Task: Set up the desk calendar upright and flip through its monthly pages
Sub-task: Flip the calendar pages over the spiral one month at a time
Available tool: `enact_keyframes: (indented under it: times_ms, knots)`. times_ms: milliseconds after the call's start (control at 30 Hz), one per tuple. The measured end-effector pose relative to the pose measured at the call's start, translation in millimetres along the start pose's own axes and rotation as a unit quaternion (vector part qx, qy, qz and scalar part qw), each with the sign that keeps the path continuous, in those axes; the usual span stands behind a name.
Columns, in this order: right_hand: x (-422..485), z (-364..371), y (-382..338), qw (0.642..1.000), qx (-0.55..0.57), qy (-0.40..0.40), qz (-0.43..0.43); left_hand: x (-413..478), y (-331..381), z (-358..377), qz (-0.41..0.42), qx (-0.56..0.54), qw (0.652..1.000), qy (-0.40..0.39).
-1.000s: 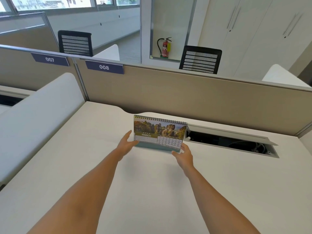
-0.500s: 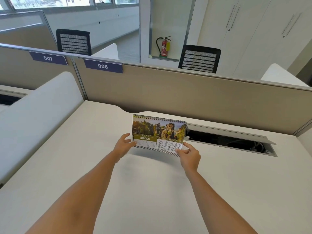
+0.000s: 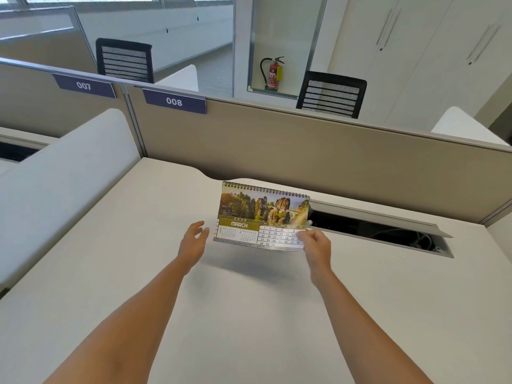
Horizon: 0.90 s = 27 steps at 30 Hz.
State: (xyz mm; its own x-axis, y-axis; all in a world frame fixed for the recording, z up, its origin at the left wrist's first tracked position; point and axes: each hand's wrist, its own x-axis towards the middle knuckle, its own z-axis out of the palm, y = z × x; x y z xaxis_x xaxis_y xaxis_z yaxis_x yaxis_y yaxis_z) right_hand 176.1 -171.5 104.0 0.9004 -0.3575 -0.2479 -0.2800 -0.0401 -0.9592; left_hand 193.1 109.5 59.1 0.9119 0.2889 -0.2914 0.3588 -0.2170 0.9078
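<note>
Calendar [image 3: 263, 216] is off the desk [image 3: 249, 314], held above its far-centre area w/ a soft shadow on the surface beneath. Going near to far: both my bare forearms reach in from the near edge. Right hand [image 3: 315, 243] pinches the calendar's lower right corner, thumb on the front over the date grid, fingers behind. Left hand [image 3: 194, 239] is spread loose, fingers apart, just beside the lower left edge; I see a slim gap, so not touching. Calendar faces me, tilted a bit, right side lower, spiral binding along the top. Page shows MARCH, w/ a rock-and-bridge landscape photo on the upper half. I see stacked page edges along the bottom; can't tell if the stand is folded out behind.

Just beyond, to the right, an open cable tray [image 3: 382, 231] w/ its flap raised, dark inside, cables barely visible. Behind that, a beige partition [image 3: 304, 151] w/ plates 007 [image 3: 83, 85] and 008 [image 3: 174, 101]. White side divider [image 3: 63, 167] on the left. Further back: two black mesh chairs [image 3: 331, 94], a red fire extinguisher [image 3: 273, 73] and white cabinets [image 3: 429, 51] far right.
</note>
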Motion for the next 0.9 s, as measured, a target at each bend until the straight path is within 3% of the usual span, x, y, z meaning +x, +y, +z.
enact_keyframes:
  times_ms: [100,167,233,300,367,433,533,633,700,767,833,900]
  knots:
    - [-6.0,-7.0,-29.1,0.973,0.145,-0.167,0.07,-0.8,-6.2,-4.1,0.003,-0.003,1.0,0.004]
    - [-6.1,-9.4,-44.5,0.942,0.223,-0.242,0.068,-1.7,-8.0,-5.7,0.011,-0.005,1.0,0.008]
    - [-3.0,-9.0,-61.8,0.922,0.265,-0.28,0.04,-2.5,-6.1,-6.1,0.015,-0.011,1.0,0.01]
    - [1.7,-5.1,-80.6,0.933,0.22,-0.285,-0.012,-2.8,-1.7,-5.0,0.02,-0.012,1.0,0.01]
    - [7.6,2.9,-95.3,0.962,0.089,-0.243,-0.085,-3.2,3.8,-2.3,0.031,-0.008,0.999,0.005]
    - [14.4,12.6,-101.8,0.968,-0.082,-0.179,-0.156,-3.7,10.5,1.5,0.041,-0.004,0.999,0.001]
    - [32.1,19.7,-95.2,0.919,-0.331,-0.132,-0.171,-2.8,19.8,8.1,0.048,-0.001,0.999,-0.008]
    - [44.8,17.9,-74.0,0.861,-0.457,-0.105,-0.198,-0.8,25.5,13.6,0.053,0.009,0.998,-0.02]
    - [43.3,16.3,-54.9,0.844,-0.459,-0.004,-0.276,1.0,26.6,17.0,0.053,0.016,0.998,-0.029]
    - [34.2,14.6,-34.3,0.868,-0.381,0.09,-0.306,3.0,27.1,21.8,0.053,0.025,0.998,-0.039]
    - [24.7,13.7,-12.1,0.894,-0.317,0.14,-0.286,5.6,27.9,27.5,0.046,0.026,0.998,-0.047]
    - [20.2,13.9,9.1,0.913,-0.31,0.136,-0.23,8.9,29.7,33.4,0.032,0.021,0.998,-0.047]
